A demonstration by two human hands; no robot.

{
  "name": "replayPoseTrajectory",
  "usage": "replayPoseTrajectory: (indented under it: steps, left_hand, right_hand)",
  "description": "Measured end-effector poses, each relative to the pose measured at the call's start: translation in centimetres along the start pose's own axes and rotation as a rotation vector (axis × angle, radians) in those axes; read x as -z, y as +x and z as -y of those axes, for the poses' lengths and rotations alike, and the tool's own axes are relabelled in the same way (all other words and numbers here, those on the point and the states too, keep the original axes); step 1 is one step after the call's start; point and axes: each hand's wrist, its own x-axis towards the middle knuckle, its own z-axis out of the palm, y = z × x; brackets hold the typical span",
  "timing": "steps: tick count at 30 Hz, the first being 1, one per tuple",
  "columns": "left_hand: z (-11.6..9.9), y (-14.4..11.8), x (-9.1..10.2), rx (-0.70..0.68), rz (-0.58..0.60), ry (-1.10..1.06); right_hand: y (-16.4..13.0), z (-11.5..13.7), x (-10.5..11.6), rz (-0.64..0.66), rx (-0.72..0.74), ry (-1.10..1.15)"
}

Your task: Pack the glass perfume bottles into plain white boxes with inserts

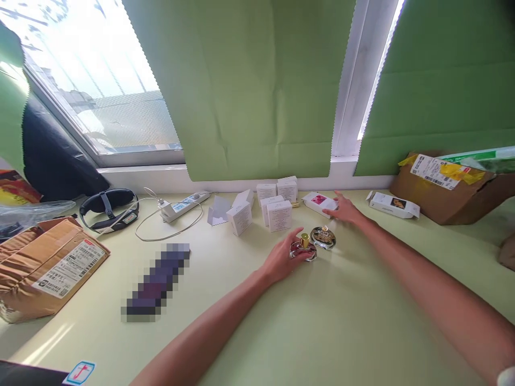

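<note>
The left hand (282,258) is holding a rounded, glossy glass bottle (309,252) with a gold cap (305,240) between bent thumb and fingers, on the smooth table (322,321) just beside a second round glass bottle (323,239). The half-open right hand (345,209) is straddling the end of a pink-printed white cardboard box (319,202), whether gripping it one cannot tell, while crisp-edged white cartons (279,216) are standing nearby.

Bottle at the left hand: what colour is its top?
The top is gold, shown in the head view.
</note>
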Motion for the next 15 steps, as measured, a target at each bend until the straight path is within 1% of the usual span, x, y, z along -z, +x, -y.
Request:
replayPoseTrajectory:
  steps: [2,5,8,10,12,13,15]
  left_hand:
    - [0.3,0.2,0.0,0.005,-0.025,-0.002]
    - [1.1,0.7,-0.1,0.022,-0.099,-0.029]
    - [1.7,1.1,-0.3,0.047,-0.178,-0.053]
    - [1.7,1.2,-0.4,0.046,-0.218,-0.034]
    - [1.2,1.1,-0.2,-0.001,-0.309,0.005]
    - [0.7,1.0,0.1,-0.044,-0.372,0.018]
    - [-0.6,0.5,0.7,-0.151,-0.482,0.001]
  right_hand:
    - [-0.5,0.0,0.6,-0.011,-0.037,0.059]
    - [-2.4,0.2,3.5,-0.030,-0.075,0.206]
    - [-6.2,0.9,6.8,0.040,-0.039,0.386]
    - [-9.4,1.6,7.9,0.126,-0.015,0.520]
    - [-12.6,2.2,7.9,0.293,-0.083,0.755]
    - [-14.1,2.4,7.5,0.362,-0.132,0.805]
    - [-16.6,2.5,6.3,0.483,-0.173,0.814]
